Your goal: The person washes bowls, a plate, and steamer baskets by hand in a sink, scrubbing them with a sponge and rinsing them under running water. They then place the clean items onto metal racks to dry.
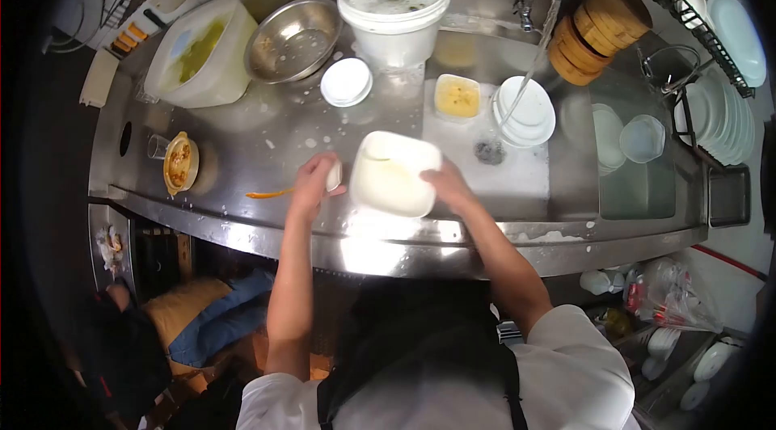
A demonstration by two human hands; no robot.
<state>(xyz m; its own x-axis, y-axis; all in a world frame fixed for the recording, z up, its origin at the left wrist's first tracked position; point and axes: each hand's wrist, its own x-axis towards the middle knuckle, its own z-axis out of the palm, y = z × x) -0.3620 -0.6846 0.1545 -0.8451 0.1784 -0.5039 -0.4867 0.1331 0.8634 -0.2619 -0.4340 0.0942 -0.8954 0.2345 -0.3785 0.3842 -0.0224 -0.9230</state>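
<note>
White tub (394, 179), between hands (315, 179) (449, 186), right edge gripped

A wet steel counter (259, 135) spreads beneath both hands, dotted with drops. Beyond the left hand (315, 183) stand a white lidded bucket (396, 46), a steel bowl (303, 34), a translucent tub (218, 82) and a round white dish (346, 84). Well left of that hand sits a yellow oval dish (195, 165), beside what seems a clear glass (156, 146). A sink basin (525, 187) opens beyond and beside the right hand (447, 186), holding stacked white dishes (529, 131).
</note>
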